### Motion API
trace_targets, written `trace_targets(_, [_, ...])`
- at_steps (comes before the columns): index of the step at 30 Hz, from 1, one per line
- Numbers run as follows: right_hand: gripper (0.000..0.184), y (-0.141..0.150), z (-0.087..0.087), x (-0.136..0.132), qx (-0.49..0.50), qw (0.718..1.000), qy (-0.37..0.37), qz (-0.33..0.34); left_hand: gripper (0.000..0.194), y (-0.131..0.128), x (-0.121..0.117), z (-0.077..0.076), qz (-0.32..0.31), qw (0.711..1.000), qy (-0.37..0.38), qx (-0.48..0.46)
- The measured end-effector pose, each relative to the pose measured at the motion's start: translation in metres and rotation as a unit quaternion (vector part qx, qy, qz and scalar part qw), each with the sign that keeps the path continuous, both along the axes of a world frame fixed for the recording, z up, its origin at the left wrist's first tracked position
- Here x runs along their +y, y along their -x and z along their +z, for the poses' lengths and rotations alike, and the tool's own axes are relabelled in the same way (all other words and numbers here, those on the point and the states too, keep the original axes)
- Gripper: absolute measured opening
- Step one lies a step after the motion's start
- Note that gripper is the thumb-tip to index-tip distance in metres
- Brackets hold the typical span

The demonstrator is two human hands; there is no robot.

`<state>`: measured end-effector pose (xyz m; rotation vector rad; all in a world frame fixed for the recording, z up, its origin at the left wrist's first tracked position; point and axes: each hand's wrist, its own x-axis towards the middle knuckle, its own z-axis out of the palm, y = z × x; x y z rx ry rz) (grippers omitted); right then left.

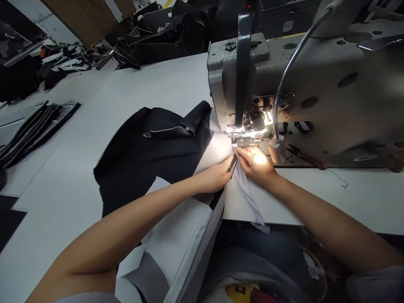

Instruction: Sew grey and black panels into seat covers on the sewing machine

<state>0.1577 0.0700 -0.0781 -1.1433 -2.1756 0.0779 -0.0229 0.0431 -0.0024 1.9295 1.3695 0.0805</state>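
Observation:
An industrial sewing machine head (pixel 240 63) stands at the right of the white work table (pixel 72 202), with a lit presser foot (pixel 243 136) at the needle. A black garment panel (pixel 151 147) lies left of the foot, joined to a pale grey textured fabric (pixel 214 153). My left hand (pixel 216 176) pinches the fabric edge and a dark strip close to the foot. My right hand (pixel 252 166) grips a white fabric strip (pixel 249 198) just in front of the foot. The strip hangs over the table's front edge. The needle is hidden in the glare.
Thread snips (pixel 304 156) lie on the machine bed right of my right hand, beside a gooseneck lamp (pixel 284 92). Stacked dark fabric pieces (pixel 34 134) lie at the left. Black fabric (pixel 151 38) is heaped behind the table. A loose thread (pixel 339 181) lies on the table.

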Motion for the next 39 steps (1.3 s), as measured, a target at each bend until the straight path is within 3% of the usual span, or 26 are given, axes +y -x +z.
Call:
trace_targets(3, [0.031, -0.003, 0.001, -0.001, 0.011, 1.000, -0.008, 0.007, 0.069, 0.000, -0.003, -0.004, 0.014, 1.000, -0.008, 0.002])
trace_targets(8, [0.031, 0.001, 0.010, -0.009, -0.061, 0.998, -0.012, 0.009, 0.050, 0.001, 0.005, -0.010, 0.027, 0.998, -0.044, -0.033])
trace_targets(17, [0.045, 0.004, 0.018, -0.006, -0.131, 0.991, -0.002, -0.015, 0.044, -0.005, 0.029, -0.010, 0.107, 0.989, -0.082, -0.057])
trace_targets(21, [0.036, 0.005, 0.025, -0.051, -0.125, 0.992, 0.009, 0.010, 0.044, 0.009, 0.021, -0.007, 0.121, 0.985, -0.087, -0.083])
trace_targets(23, [0.028, 0.003, 0.024, -0.089, -0.110, 0.992, 0.012, 0.062, 0.047, 0.028, 0.013, -0.006, 0.133, 0.978, -0.128, -0.093])
trace_targets(25, [0.017, -0.002, 0.019, -0.127, -0.110, 0.991, 0.004, 0.072, 0.054, 0.052, 0.002, -0.004, 0.164, 0.964, -0.188, -0.091])
trace_targets(27, [0.022, -0.011, 0.012, -0.160, -0.114, 0.992, -0.007, 0.061, 0.064, 0.076, -0.013, 0.001, 0.197, 0.965, -0.160, -0.071])
trace_targets(29, [0.027, -0.020, 0.003, -0.186, -0.110, 0.989, -0.003, 0.095, 0.065, 0.095, -0.031, 0.009, 0.212, 0.976, -0.009, -0.046])
trace_targets(31, [0.029, -0.030, -0.006, -0.206, -0.110, 0.979, 0.011, 0.169, 0.055, 0.108, -0.046, 0.021, 0.194, 0.965, 0.174, -0.030])
trace_targets(33, [0.029, -0.037, -0.012, -0.222, -0.124, 0.964, 0.036, 0.232, 0.046, 0.115, -0.049, 0.037, 0.154, 0.954, 0.257, 0.006])
trace_targets(36, [0.026, -0.040, -0.004, -0.223, -0.053, 0.938, 0.150, 0.307, 0.035, 0.114, -0.025, 0.069, 0.037, 0.972, 0.173, 0.157])
trace_targets(38, [0.025, -0.032, 0.014, -0.203, 0.103, 0.902, 0.282, 0.311, 0.031, 0.102, 0.006, 0.096, -0.045, 0.951, 0.069, 0.298])
trace_targets(39, [0.032, -0.023, 0.024, -0.186, 0.188, 0.875, 0.344, 0.285, 0.032, 0.092, 0.022, 0.111, -0.052, 0.938, 0.004, 0.342])
